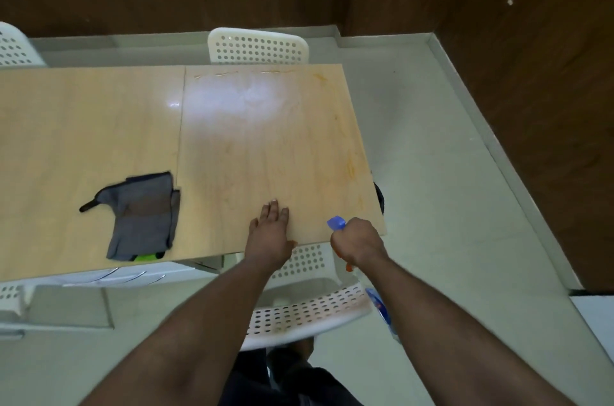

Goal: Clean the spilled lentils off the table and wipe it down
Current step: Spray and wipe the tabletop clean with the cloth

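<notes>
One flat left hand (270, 233) presses glossy wooden table (232, 146); crumpled grey cloth (143, 216) nearby.

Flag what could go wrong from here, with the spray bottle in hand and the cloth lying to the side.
1. The right hand holds the spray bottle near the table corner; mist may overshoot onto the floor.
2. The grey cloth lies beyond the flat left hand, so liquid could sit and streak before wiping.
3. An orange smear by the right edge might get missed.
</notes>
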